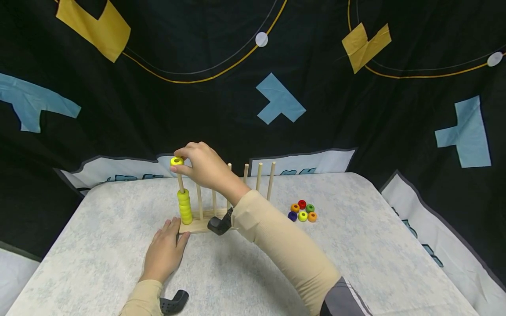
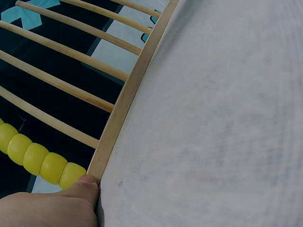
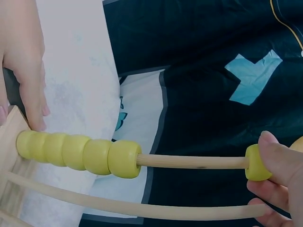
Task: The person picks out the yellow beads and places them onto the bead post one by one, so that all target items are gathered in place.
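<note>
A wooden peg stand [image 1: 201,225] with a row of upright pegs rests on the table. Its leftmost peg [image 3: 194,162] carries a stack of several yellow beads [image 1: 184,207] at the bottom. At the top of that peg, my right hand [image 1: 203,164] pinches another yellow bead [image 3: 257,163] between thumb and fingers; a bare length of peg separates it from the stack. My left hand [image 1: 164,254] lies on the table at the stand's left end, fingers extended, thumb [image 2: 85,182] touching the base's front corner. The other pegs hold no beads.
Right of the stand lies a small cluster of loose beads: red [image 1: 302,204], green [image 1: 310,208], blue [image 1: 292,216], yellow [image 1: 302,216] and orange [image 1: 312,217]. A dark patterned cloth [image 1: 221,118] hangs behind the pale table [image 1: 356,245].
</note>
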The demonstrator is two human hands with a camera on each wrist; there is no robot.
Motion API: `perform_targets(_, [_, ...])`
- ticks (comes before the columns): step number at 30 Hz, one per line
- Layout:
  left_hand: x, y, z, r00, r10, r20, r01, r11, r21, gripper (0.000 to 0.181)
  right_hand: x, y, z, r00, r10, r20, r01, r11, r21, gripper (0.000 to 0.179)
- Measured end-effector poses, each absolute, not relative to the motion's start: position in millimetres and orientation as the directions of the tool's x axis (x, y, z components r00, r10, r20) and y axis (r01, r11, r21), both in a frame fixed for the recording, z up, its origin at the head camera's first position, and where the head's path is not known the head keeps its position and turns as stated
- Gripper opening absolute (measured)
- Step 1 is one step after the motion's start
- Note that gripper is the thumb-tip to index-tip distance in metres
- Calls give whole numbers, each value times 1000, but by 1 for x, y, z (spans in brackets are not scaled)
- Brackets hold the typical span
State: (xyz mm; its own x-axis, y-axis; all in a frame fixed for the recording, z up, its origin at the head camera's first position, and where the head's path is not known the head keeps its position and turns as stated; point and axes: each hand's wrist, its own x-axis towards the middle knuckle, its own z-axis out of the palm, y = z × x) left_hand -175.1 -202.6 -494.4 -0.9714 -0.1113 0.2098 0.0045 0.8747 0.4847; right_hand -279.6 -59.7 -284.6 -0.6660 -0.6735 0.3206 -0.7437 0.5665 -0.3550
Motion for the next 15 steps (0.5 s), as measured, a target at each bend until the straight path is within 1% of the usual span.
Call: perform_targets(15, [-175, -202, -494, -972, -110, 206, 3, 876, 483, 61, -279, -61, -285, -677, -666, 314, -735, 585, -344, 41])
